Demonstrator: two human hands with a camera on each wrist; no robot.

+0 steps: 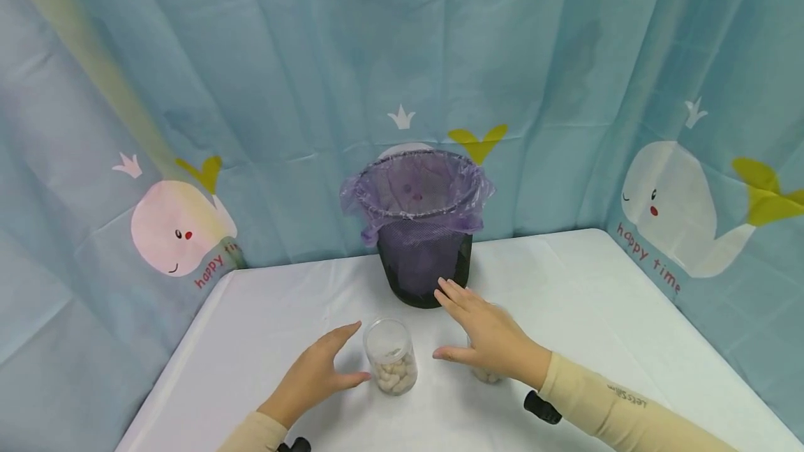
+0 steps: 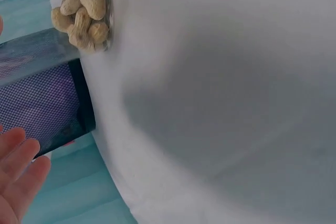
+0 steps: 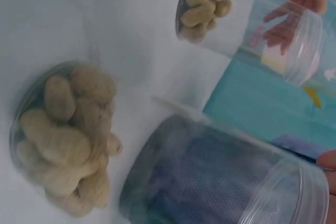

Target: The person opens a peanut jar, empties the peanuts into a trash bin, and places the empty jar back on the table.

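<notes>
Two clear plastic jars hold peanuts in their lower part. The left jar [image 1: 391, 358] stands upright in front of the bin, and its peanuts [image 2: 84, 11] show at the top of the left wrist view. My left hand [image 1: 314, 372] is beside this jar, thumb and fingers spread, with a gap to its wall. My right hand [image 1: 499, 340] hovers at the right jar [image 1: 486, 374] with fingers extended, hiding most of it in the head view. In the right wrist view, peanuts [image 3: 68, 140] fill the bottom of that nearer jar.
Behind the jars stands a black mesh bin [image 1: 427, 264] lined with a purple plastic bag [image 1: 370, 190]. The white-covered table [image 1: 283, 312] meets a blue curtain [image 1: 301, 89] printed with whales at the back and sides.
</notes>
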